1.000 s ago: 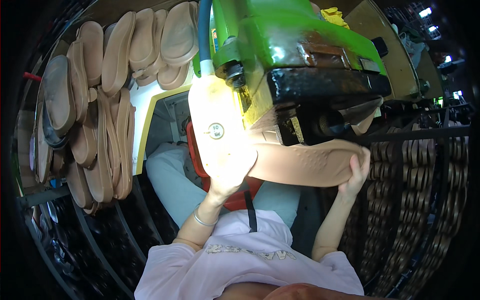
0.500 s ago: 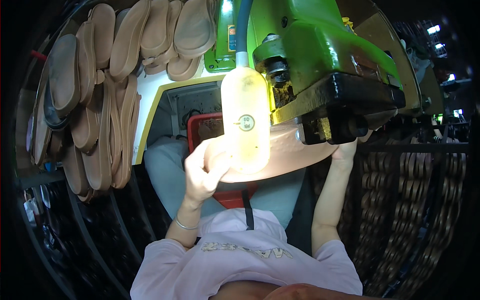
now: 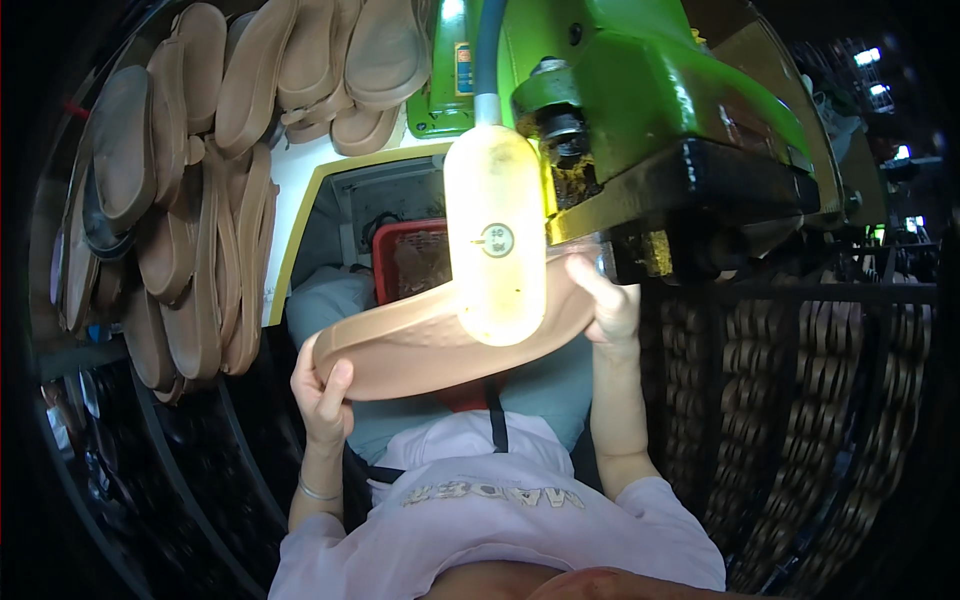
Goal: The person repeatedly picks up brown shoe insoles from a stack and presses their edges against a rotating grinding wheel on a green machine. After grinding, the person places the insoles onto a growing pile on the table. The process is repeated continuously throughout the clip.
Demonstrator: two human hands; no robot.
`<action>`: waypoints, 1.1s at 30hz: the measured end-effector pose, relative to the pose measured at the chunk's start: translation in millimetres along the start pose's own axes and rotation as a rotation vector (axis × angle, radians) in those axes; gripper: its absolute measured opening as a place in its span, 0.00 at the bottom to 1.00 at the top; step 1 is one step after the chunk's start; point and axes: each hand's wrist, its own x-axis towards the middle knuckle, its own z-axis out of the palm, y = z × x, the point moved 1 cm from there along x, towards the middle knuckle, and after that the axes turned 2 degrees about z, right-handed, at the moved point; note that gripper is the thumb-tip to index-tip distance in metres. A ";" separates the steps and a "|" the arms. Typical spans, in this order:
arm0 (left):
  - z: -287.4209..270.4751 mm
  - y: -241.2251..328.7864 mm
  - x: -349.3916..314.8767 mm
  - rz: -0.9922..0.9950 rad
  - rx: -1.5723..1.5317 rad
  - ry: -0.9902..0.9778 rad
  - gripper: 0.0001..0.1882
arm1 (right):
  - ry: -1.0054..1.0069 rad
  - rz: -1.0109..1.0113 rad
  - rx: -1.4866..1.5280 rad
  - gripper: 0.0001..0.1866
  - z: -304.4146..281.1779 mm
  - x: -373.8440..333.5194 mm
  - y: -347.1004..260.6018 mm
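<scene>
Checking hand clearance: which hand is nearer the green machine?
Right. In the picture, the right hand is just below the green machine; the left hand is well to its lower left, past the lamp.

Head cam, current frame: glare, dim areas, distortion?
Head view: the lit lamp glares nearly white and covers part of the tan sole; head view: small highlights on the green machine; head view: stacked brown pieces at right are dim, fine detail lost; head view: fisheye curvature, black corners.
</scene>
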 end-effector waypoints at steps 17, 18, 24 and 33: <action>157.8 -4.8 51.4 0.178 0.212 -0.371 0.14 | -0.012 0.009 -0.299 0.23 15.7 6.3 3.9; 164.9 -8.2 56.2 0.216 0.193 -0.343 0.10 | 0.094 -0.208 -0.385 0.22 -0.7 0.6 16.6; 168.4 -25.6 46.6 0.360 0.339 -0.199 0.03 | -0.108 0.396 -0.280 0.31 -48.3 -157.7 57.8; 144.0 -33.7 38.7 0.237 0.184 -0.198 0.17 | 0.425 0.097 -0.318 0.21 -119.6 -176.6 9.7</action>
